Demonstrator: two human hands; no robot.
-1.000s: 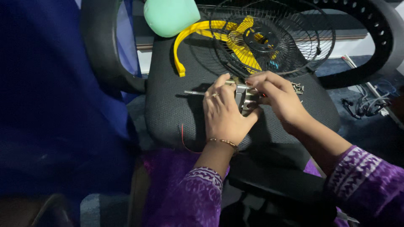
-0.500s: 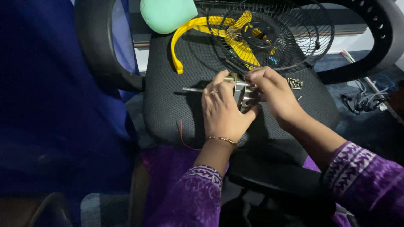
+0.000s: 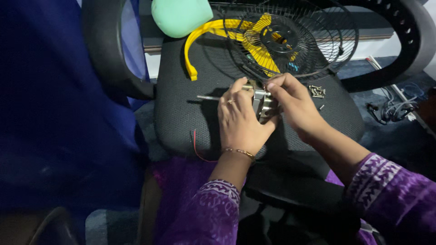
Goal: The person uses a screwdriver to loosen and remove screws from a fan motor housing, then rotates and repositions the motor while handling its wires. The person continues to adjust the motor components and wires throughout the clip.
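1. Our left hand (image 3: 240,121) wraps around a small metal motor (image 3: 264,105), fingers curled over its top and side — it grips the motor body on the black mesh chair seat (image 3: 181,113).
2. Our right hand (image 3: 293,104) meets it from the other side, thumb and fingertips pinched at the upper end of the motor; whether a small part sits between those fingertips we cannot tell.
3. A thin metal shaft (image 3: 208,97) sticks out to the left of the motor, just past our left fingers.
4. A red wire (image 3: 198,147) trails down below the left wrist, over the seat's front edge.
5. Just beyond our hands lies a black wire fan guard (image 3: 336,41) with yellow fan blades (image 3: 261,52) showing through it — the guard's rim sits near our fingertips.
6. A curved yellow plastic piece (image 3: 197,43) lies left of the guard, and a pale green rounded housing (image 3: 179,16) sits above it.
7. A little cluster of screws (image 3: 316,91) rests on the seat beside our right hand.
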